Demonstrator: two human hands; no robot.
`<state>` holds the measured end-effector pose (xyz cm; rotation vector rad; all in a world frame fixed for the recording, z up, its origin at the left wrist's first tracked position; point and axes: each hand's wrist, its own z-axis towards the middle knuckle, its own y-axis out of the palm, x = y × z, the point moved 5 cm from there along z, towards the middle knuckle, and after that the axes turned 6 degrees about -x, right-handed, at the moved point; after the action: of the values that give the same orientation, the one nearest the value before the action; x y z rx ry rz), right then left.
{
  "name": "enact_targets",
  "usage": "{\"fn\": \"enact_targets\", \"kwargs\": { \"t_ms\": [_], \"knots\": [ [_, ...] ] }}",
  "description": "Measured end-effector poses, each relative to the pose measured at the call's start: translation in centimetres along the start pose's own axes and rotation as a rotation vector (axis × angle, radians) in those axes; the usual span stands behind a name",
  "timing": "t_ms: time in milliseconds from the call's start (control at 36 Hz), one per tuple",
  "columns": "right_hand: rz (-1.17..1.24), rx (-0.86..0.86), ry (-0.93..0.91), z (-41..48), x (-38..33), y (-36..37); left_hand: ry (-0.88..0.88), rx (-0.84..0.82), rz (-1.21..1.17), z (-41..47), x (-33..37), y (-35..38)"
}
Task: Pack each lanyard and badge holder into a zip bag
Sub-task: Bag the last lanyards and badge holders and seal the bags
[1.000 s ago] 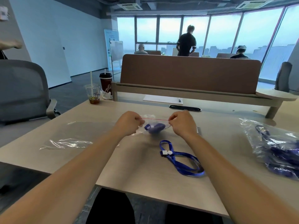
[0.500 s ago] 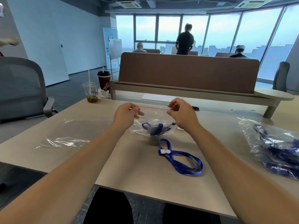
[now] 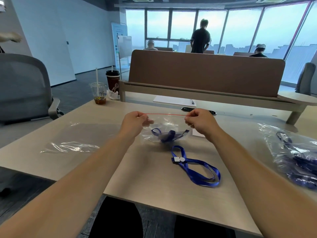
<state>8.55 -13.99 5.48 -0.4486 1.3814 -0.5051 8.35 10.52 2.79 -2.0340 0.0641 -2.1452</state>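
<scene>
Fingers [image 3: 148, 122] of left hand [image 3: 134, 123] and right hand [image 3: 200, 121] pinch the zip bag [image 3: 169, 125] at both ends of its red top edge; packed lanyard [image 3: 167, 136] inside, loose lanyard [image 3: 197, 170] just nearer on the table [image 3: 145, 177].

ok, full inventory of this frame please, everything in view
zip bag: 1, clear with red seal line, held up over table centre
packed lanyard: 1, blue, inside that bag
loose lanyard: 1, blue, on the table nearer the person
empty bags: count unclear, clear, flat on table left
filled bags: pile, clear with blue contents, table right
clear cup: 1, with straw, far left corner
dark cup: 1, lidded, behind it
paper: 1, white, by divider
pen: 1, on the paper
divider: 1, brown, far edge
left chair: 1, grey
right chair: 1, grey
people: 3, by windows
table: 1, light wood
left hand: pinches bag's top left
right hand: pinches top right
</scene>
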Motion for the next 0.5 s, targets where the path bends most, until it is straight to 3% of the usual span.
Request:
{"fn": "enact_targets", "kwargs": {
  "t_ms": [250,500],
  "knots": [
    [-0.429,-0.02,-0.085,0.3,-1.5,2.0,0.045,-0.098,0.054,-0.6,0.5,1.0],
    [-0.347,-0.176,-0.178,0.1,-4.3,5.1,0.056,-0.109,0.116,-0.8,0.2,0.9]
  ]
}}
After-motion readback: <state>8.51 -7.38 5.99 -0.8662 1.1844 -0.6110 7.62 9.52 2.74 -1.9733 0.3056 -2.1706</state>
